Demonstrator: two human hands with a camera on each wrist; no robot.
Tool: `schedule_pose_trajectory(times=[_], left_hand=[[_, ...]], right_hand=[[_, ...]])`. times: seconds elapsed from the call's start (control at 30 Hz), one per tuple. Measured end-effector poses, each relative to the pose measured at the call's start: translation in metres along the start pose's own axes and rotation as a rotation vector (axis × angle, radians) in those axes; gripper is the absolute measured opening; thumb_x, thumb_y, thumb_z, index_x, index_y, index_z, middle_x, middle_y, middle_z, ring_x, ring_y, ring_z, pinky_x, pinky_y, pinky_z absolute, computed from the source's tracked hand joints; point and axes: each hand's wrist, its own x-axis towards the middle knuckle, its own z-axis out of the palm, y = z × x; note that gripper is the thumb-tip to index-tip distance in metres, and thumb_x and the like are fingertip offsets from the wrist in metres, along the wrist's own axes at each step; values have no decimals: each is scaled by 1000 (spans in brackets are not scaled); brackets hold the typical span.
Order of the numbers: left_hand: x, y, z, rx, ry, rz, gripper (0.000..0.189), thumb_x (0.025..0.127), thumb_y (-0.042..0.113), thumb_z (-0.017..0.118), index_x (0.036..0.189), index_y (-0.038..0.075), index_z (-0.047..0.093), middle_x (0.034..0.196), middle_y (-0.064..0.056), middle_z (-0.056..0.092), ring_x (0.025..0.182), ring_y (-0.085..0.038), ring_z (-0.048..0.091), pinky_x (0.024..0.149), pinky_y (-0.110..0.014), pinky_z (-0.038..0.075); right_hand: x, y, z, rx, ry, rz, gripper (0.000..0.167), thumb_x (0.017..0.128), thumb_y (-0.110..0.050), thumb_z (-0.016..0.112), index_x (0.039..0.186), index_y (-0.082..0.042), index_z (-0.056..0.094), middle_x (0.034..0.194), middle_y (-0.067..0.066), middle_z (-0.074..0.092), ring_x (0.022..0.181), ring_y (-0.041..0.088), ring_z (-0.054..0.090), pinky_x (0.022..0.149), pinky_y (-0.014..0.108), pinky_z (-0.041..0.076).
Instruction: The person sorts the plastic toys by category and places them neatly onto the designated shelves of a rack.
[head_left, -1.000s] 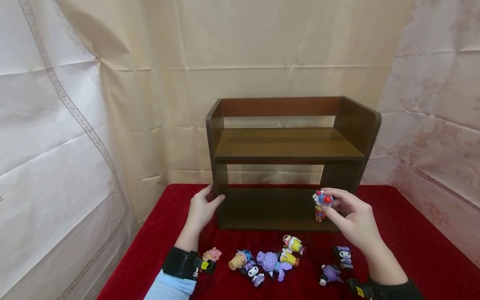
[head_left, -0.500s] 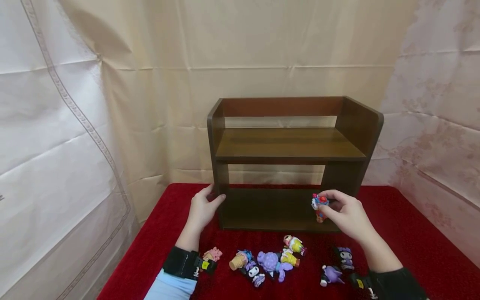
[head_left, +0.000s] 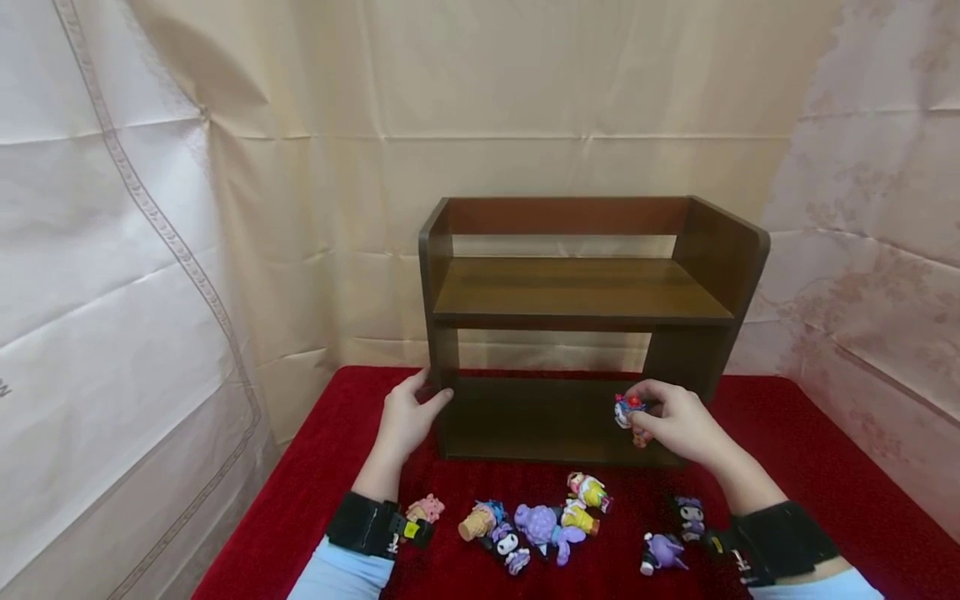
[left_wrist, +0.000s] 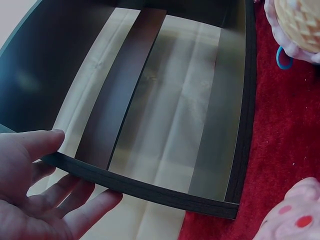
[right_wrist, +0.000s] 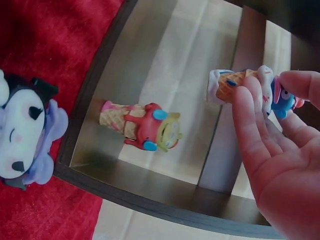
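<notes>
My left hand [head_left: 405, 418] grips the left side panel of a dark brown wooden shelf [head_left: 581, 287]; in the left wrist view the thumb lies inside and the fingers outside. My right hand [head_left: 678, 422] pinches an ice-cream-cone figurine [right_wrist: 232, 89] by its blue-and-white top, in front of the shelf's lower level. Its waffle cone hangs free of the boards. A second cone figurine [right_wrist: 142, 125], red with blue and yellow parts, stands on the lower board near the right side panel. In the head view the right hand partly hides that one.
Several toy figurines lie on the red cloth [head_left: 300, 517] before the shelf: a pink one [head_left: 425, 508], a cone with a blue top [head_left: 480, 521], a purple one [head_left: 542, 525], yellow ones [head_left: 588, 490], and two purple-and-black ones [head_left: 690, 517] at right. Curtains [head_left: 330, 208] hang behind.
My right hand has moved a little left and down with the cone figurine, toward the lower board. My left hand keeps its grip on the side panel.
</notes>
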Motion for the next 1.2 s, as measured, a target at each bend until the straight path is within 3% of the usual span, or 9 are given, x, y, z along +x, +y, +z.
schedule_pose_trajectory(times=[0.37,0.67,1.2], left_hand=[[2,3,1,14,-8,11,59,95,23,73,148,5,53,139,-17,61,122,-34,61,94,-49,54],[2,4,1,16,-9,7,60,95,24,72,148,5,52,139,-18,61,123,-35,61,95,-50,54],[-1,4,0,12,-2,3,58,95,21,73,148,5,53,139,-17,61,124,-34,60,95,-49,54]], right_hand=[[16,8,13,-58,-100,55,30,93,-10,71,119,3,63,90,9,68,66,21,65,58,34,58],[23,15,24,-93,-168,89,27,92,-4,67,117,4,61,87,9,67,72,24,68,64,40,61],[31,17,39,-119,-236,159,27,95,-1,62,121,5,58,86,11,64,79,32,67,61,39,61]])
